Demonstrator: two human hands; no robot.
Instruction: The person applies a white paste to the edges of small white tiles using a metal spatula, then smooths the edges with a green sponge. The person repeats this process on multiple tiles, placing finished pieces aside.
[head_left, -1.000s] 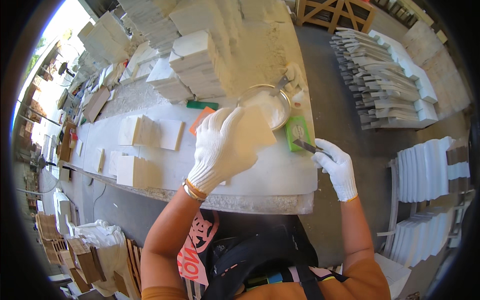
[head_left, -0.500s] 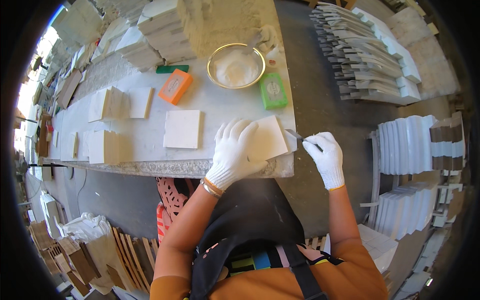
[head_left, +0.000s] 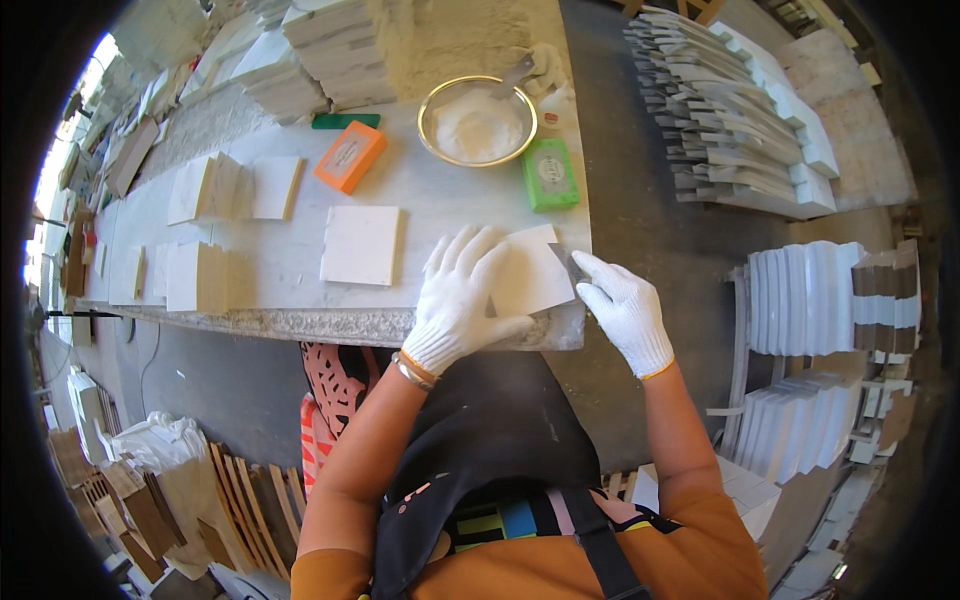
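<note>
A square white stone tile (head_left: 530, 270) lies near the front right corner of the stone-topped table (head_left: 390, 195). My left hand (head_left: 458, 295), in a white knit glove, rests on the tile's left side with its fingers stretched out and slightly apart. My right hand (head_left: 625, 310), also gloved, pinches a putty knife (head_left: 563, 262) whose grey blade lies at the tile's right edge; the handle is hidden in my fingers. Left of my left hand is another square tile (head_left: 360, 245). Beyond, a gold-rimmed bowl (head_left: 475, 130) holds white paste or powder, with a spatula (head_left: 514, 75) leaning in it.
Orange (head_left: 350, 157) and green (head_left: 551, 175) blocks sit near the bowl. More tiles (head_left: 205, 190) stand at the left, with stacked stone slabs (head_left: 335, 55) behind. Right of the table, across a floor gap, are piles of white stone pieces (head_left: 740, 110) and curved pieces (head_left: 800, 300).
My right hand has moved left toward the tile, bringing the putty knife's blade from beside its right edge up against it. My left hand stays spread on the tile.
</note>
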